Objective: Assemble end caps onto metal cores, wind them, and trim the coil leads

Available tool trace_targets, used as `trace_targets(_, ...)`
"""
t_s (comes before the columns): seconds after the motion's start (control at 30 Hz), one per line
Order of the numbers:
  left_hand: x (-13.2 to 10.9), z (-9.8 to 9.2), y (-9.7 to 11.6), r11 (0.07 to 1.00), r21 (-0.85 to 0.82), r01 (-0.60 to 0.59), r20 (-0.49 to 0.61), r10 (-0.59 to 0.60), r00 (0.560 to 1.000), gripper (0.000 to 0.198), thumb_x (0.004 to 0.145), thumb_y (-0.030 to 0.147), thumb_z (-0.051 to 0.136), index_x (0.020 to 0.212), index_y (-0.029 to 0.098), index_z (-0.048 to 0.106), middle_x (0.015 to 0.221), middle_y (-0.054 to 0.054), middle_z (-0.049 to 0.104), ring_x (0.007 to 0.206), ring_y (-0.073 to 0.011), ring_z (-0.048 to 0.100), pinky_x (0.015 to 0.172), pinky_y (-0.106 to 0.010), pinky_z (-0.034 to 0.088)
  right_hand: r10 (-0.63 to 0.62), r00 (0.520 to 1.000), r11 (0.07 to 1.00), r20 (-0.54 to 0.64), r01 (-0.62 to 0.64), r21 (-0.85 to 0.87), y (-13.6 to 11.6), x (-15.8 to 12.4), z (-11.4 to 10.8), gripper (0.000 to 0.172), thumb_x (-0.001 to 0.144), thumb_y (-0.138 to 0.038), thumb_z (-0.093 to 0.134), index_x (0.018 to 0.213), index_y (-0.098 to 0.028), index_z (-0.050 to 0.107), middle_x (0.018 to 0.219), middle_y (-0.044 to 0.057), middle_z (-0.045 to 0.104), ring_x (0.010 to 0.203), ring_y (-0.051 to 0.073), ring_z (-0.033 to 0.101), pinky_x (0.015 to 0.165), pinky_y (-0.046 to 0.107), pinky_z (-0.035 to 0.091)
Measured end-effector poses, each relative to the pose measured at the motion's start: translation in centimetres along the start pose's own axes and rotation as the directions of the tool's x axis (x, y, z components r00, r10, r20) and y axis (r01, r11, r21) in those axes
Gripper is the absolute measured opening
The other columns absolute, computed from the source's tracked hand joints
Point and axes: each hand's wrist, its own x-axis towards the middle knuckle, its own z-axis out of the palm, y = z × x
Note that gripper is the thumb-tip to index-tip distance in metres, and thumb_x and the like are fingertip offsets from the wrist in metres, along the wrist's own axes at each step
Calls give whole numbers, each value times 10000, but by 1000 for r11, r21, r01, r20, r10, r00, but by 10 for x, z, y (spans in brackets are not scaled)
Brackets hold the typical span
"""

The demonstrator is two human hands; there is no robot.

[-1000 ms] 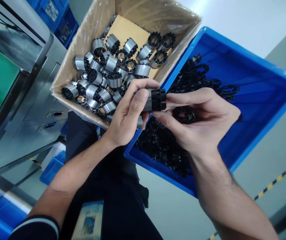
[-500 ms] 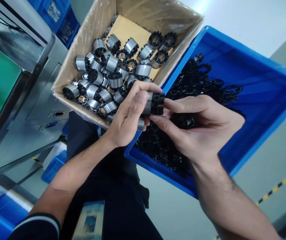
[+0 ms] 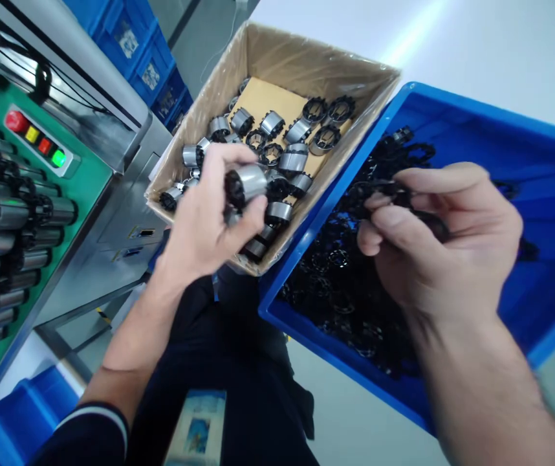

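My left hand [image 3: 204,213] is over the near part of the cardboard box, its thumb and fingers closed around a silver stator core [image 3: 252,181] with a black toothed end facing left. More stator cores [image 3: 294,158] lie loose in the box beneath it. Above the blue bin, my right hand [image 3: 452,233] pinches a black plastic ring [image 3: 384,191] between thumb and fingers. Another dark piece shows under the same fingers, partly hidden. A heap of similar black rings [image 3: 338,259] fills the near left part of the bin.
The plastic-lined cardboard box [image 3: 326,55] and the blue bin [image 3: 495,116] stand side by side. On the left, a green bench top [image 3: 90,175] carries rows of stator cores and a button box [image 3: 35,139]. Stacked blue crates [image 3: 127,39] stand behind.
My hands have moved apart: the left went left over the box with the stator core, the right went right over the bin, now with black rings. The view swung left, showing more bench.
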Motion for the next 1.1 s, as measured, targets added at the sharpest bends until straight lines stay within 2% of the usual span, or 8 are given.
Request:
trace_targets(0.1,15,-40,-9,956,271,111,-80,-92,993,623,943,567,1065,1451,315,806,1243,-78,844,1143,-356,778,1016,-457,662,46,999,996,24,-44,-74,-2,-6,3,225,968,-325,1114,1171,-372,1030,1011,19,899,499,113,688,392,235,564)
trace_targets(0.23,23,-53,-16,987,132,90,-180,-65,981,780,819,509,1167,1492,347,807,1416,-81,837,1270,-372,758,1023,-481,706,45,993,997,110,-37,-67,-3,-12,5,236,1036,-335,1061,1256,-407,1016,1107,2,913,530,116,753,425,221,634)
trace_targets(0.33,17,-26,-6,968,-195,159,-114,-183,977,578,865,470,1153,1312,319,820,1337,-69,838,1134,-284,809,899,-393,736,49,991,998,123,-44,-37,-6,-15,6,207,1045,-384,1072,1230,-395,978,1144,-15,918,569,122,781,470,245,691)
trace_targets(0.43,9,17,14,804,-487,341,45,-366,929,431,1038,579,1011,1242,280,778,1120,-30,819,851,-171,809,651,-258,670,132,981,991,140,-133,-2,-11,-16,7,179,1085,-445,1039,1241,-384,973,1176,-1,925,622,136,813,483,255,691)
trace_targets(0.53,4,57,28,604,-627,493,203,-484,851,645,1235,894,587,1312,267,717,832,27,717,477,-101,591,405,-219,436,213,963,974,165,-223,43,-15,-16,7,348,1018,-482,1097,1340,-428,979,1286,12,939,718,189,859,488,304,704)
trace_targets(0.63,1,82,27,543,-670,505,228,-497,837,933,1150,1126,256,1148,266,617,646,67,543,358,-63,338,365,-220,279,204,965,978,164,-206,-2,-19,-15,7,588,824,-400,1234,1351,-488,989,1359,-18,927,701,186,825,522,350,731)
trace_targets(0.93,-15,92,6,618,-638,459,280,-369,886,745,1276,927,360,1427,300,733,619,78,494,401,-112,379,439,-263,404,-2,980,941,201,70,-330,-22,-17,7,570,915,-303,1167,1399,-542,985,1182,-14,914,740,245,755,630,498,696)
trace_targets(1.1,-19,95,0,669,-577,469,304,-357,883,824,1256,958,363,1542,290,752,537,83,408,414,-144,419,478,-286,449,-51,962,922,267,148,-357,-18,-19,8,639,958,-276,1130,1498,-566,948,1346,-30,958,911,316,846,618,532,705)
